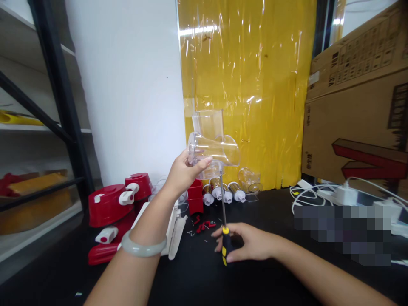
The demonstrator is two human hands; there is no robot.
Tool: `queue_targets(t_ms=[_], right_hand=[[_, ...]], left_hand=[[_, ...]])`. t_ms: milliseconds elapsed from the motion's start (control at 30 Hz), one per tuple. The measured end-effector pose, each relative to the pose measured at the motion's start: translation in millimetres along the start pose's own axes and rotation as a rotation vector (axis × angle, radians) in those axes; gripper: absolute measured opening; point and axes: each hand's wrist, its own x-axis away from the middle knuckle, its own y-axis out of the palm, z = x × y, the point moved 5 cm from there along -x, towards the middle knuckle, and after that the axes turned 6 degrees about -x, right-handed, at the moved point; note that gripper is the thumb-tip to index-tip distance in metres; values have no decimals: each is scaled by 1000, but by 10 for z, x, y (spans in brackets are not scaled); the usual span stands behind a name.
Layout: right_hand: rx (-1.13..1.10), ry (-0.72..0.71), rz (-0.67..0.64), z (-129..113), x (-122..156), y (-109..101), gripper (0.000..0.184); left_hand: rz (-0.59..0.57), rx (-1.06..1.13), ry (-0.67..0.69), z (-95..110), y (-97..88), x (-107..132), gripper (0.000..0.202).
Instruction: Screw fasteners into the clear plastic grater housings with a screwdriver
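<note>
My left hand is raised above the black table and grips a clear plastic housing with a square chute on top and a round barrel pointing right. My right hand is wrapped round the black and yellow handle of a screwdriver. The screwdriver stands upright, its metal shaft reaching up to the underside of the clear housing. A pale bangle sits on my left wrist.
Red and white plastic bases lie at the left. Metal drum parts and another clear housing stand by the yellow film. Small red clips and screws are scattered. Cardboard boxes, white chargers and cables lie right.
</note>
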Motion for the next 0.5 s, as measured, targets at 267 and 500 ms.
queue_targets(t_ms=[267,500], right_hand=[[35,-75,194,39,43,-338,41],[-23,-206,625,37,103,-715,58]], left_hand=[[343,175,-74,-280,-336,-53,56],[339,0,-269,-693,-582,560,62]])
